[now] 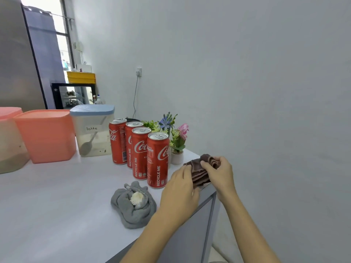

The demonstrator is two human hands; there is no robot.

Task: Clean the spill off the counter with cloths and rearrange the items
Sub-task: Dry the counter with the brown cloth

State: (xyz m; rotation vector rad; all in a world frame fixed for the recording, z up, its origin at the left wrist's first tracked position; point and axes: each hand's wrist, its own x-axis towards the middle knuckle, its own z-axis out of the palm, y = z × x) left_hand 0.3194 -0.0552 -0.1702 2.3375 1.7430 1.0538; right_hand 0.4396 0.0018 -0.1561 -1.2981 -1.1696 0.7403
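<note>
A brown cloth (199,172) lies bunched at the right corner of the white counter (57,205). My right hand (220,172) pinches its top folds, and my left hand (182,188) grips its near side. A crumpled grey cloth (133,209) with a whitish lump on it rests on the counter left of my left arm. Several red cola cans (144,150) stand in a row just behind it. No wet spill shows on the counter.
Two pink tubs (47,135) and a clear container labelled "latte" (93,131) with a spoon inside stand at the back left. A small potted flower (177,145) stands behind the cans by the wall. The counter's edge (212,188) drops off at the right.
</note>
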